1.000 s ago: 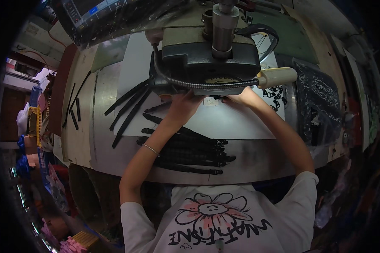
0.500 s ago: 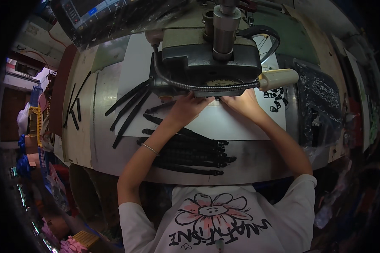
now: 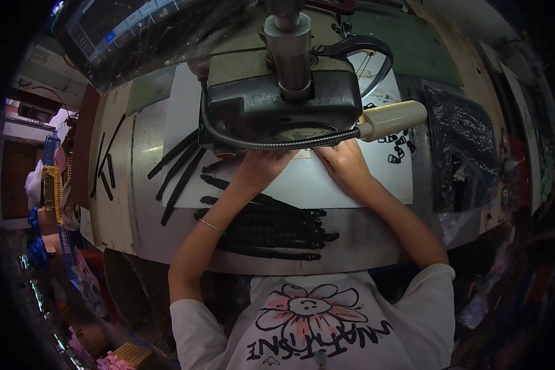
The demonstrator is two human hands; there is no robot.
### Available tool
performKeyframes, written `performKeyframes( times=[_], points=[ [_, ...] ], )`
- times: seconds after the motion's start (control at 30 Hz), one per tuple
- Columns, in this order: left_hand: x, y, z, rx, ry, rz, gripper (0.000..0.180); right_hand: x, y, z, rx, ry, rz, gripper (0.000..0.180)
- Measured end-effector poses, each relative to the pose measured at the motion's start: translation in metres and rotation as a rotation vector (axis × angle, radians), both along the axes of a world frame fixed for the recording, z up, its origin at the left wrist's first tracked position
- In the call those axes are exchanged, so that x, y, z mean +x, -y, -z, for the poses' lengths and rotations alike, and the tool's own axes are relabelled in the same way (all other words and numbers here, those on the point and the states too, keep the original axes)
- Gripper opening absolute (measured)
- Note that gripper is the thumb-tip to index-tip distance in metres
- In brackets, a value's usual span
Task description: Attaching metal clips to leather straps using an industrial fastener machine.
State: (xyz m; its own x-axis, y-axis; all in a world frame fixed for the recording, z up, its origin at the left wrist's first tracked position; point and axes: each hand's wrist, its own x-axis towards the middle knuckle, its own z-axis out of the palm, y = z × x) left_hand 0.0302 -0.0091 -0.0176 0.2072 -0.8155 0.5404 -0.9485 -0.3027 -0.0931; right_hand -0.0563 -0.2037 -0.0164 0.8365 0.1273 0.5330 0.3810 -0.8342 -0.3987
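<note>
Both my hands are at the front of a black sewing machine head [image 3: 283, 102], on the white work surface [image 3: 370, 191]. My left hand [image 3: 265, 169] has its fingers curled in under the machine's lower edge. Close by on the right, my right hand [image 3: 346, 165] has its fingers drawn together, pointing at the spot below the machine. What the fingers hold is hidden or too small to make out. A pile of black straps [image 3: 265, 228] lies in front of my left forearm, and several more black strips [image 3: 177, 172] fan out left of the machine.
Small black buckles [image 3: 396, 148] are scattered to the right, beneath a cream-coloured lamp [image 3: 394, 119] on a flexible metal neck. Beyond them lies a clear plastic bag [image 3: 462, 148] with dark contents. Thin black strips [image 3: 108, 160] rest at the far left. A screen [image 3: 123, 37] stands at the back left.
The view has shifted slightly, so the machine appears lower and further left. Both hands stay at the machine; my left fingers are more hidden beneath its edge than before.
</note>
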Motion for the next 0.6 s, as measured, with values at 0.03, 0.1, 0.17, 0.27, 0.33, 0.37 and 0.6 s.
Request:
performKeyframes(
  times=[0.03, 0.1, 0.17, 0.27, 0.33, 0.37, 0.6],
  points=[
    [-0.001, -0.001, -0.001, 0.009, -0.012, -0.016, 0.035, -0.001, -0.002, -0.001, -0.006, -0.026, 0.004, 0.017],
    [-0.002, -0.001, -0.003, 0.045, -0.027, 0.005, 0.036, -0.003, -0.003, -0.002, -0.010, -0.049, 0.008, 0.017],
    [-0.003, -0.002, -0.003, 0.080, -0.038, 0.025, 0.036, -0.003, -0.003, -0.002, -0.003, -0.054, 0.014, 0.019],
    [-0.011, -0.005, 0.002, 0.075, -0.289, 0.032, 0.036, -0.004, -0.007, -0.002, 0.004, -0.011, 0.024, 0.017],
    [-0.019, -0.002, -0.003, 0.086, -0.419, -0.047, 0.048, -0.004, -0.006, -0.003, 0.005, -0.004, 0.018, 0.017],
    [-0.022, 0.000, -0.007, 0.085, -0.419, -0.048, 0.048, -0.004, -0.006, -0.003, 0.006, 0.003, 0.015, 0.018],
    [-0.032, -0.002, -0.012, 0.220, -0.384, -0.054, 0.057, -0.003, -0.006, -0.001, 0.022, 0.008, 0.015, 0.019]
  ],
)
